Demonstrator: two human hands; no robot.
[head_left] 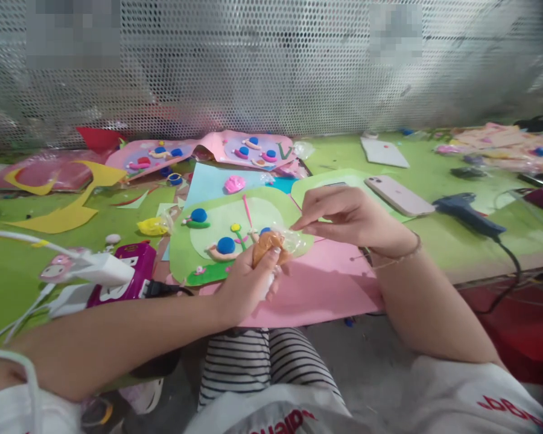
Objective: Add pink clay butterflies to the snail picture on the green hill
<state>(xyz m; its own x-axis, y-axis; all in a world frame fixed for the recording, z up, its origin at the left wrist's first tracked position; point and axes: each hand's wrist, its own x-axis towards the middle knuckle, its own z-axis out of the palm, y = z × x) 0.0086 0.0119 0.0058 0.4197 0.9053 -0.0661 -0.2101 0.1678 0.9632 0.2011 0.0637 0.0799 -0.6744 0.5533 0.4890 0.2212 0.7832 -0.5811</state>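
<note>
My left hand (pixel 253 283) is closed around a lump of orange-brown modelling clay (pixel 268 246) in a clear plastic bag (pixel 294 242). Something white shows under its fingers. Just right of the bag's open end, my right hand (pixel 337 218) is closed in a pinch, thumb against forefinger; whatever it pinches is too small to make out. Beneath both hands lies a green paper picture (pixel 187 241) with blue-shelled clay snails (pixel 226 245), a yellow clay flower (pixel 235 228) and a pink strip (pixel 247 211). A pink sheet (pixel 330 283) lies at the table's near edge.
To the left are a purple power strip (pixel 147 259) with chargers and yellow clay (pixel 152 226) in plastic. On the right lie a phone (pixel 400 196) and a glue gun (pixel 470 214) with its cord. Pink snail pictures (pixel 217 142) rest at the back, before a perforated metal panel (pixel 271 72).
</note>
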